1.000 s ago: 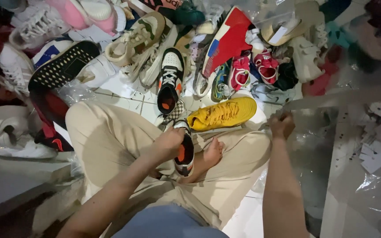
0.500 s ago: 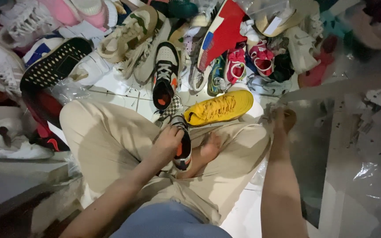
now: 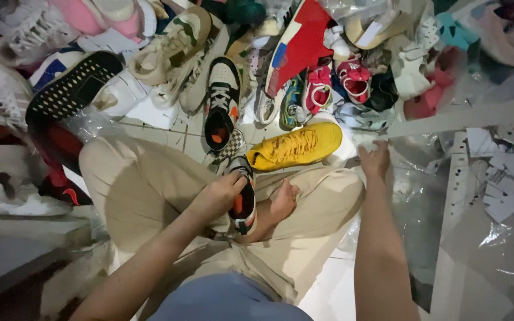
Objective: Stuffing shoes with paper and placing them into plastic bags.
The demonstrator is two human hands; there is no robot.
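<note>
I sit cross-legged on a tiled floor in beige trousers. My left hand point(image 3: 220, 195) grips a black, white and orange sneaker point(image 3: 244, 199) resting in my lap, next to my bare foot point(image 3: 284, 200). A matching sneaker point(image 3: 222, 101) lies on the floor just ahead. My right hand point(image 3: 375, 159) reaches out to the right of a yellow sneaker point(image 3: 295, 146), fingers resting on crinkled clear plastic point(image 3: 414, 178); whether it pinches the plastic cannot be told.
A heap of mixed shoes point(image 3: 168, 47) fills the floor ahead, with a red sole point(image 3: 301, 41) and pink sandals point(image 3: 340, 80). White shoes point(image 3: 7, 196) lie at the left. A white metal rail point(image 3: 456, 172) and paper scraps point(image 3: 504, 190) lie right.
My right hand has slid a little to the left along the plastic, closer to the yellow sneaker. My left hand keeps hold of the sneaker in my lap.
</note>
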